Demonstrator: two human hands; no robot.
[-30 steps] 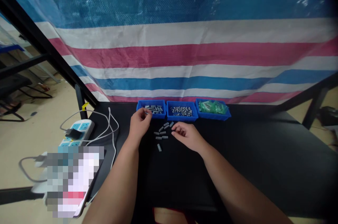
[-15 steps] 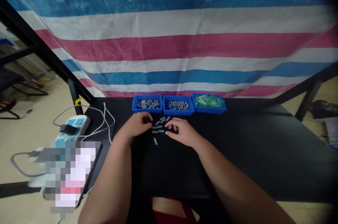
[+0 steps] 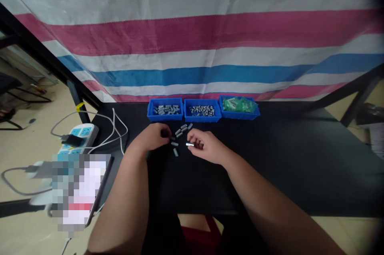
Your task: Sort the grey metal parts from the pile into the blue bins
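Observation:
Several small grey metal cylinders [image 3: 179,135] lie loose on the black table [image 3: 192,183] between my hands. My right hand [image 3: 204,145] pinches a shiny metal cylinder [image 3: 190,144] between thumb and fingers. My left hand [image 3: 156,136] is closed at the left edge of the loose pieces, its fingertips on a dark cylinder [image 3: 172,138]. Behind the hands stand three blue bins: the left bin [image 3: 165,118] holds similar cylinders, the middle bin [image 3: 202,119] holds smaller metal parts, and the right bin [image 3: 241,116] holds green plastic packets.
A white power strip [image 3: 87,139] with cables [image 3: 113,127] lies at the table's left side, near a blurred-out flat device [image 3: 87,191]. A striped tarp [image 3: 192,31] hangs behind the bins, between black frame bars [image 3: 45,55].
My right hand has picked up a metal cylinder from the loose pieces. My left fingers have closed at another. The camera view has tilted, enlarging the bins slightly.

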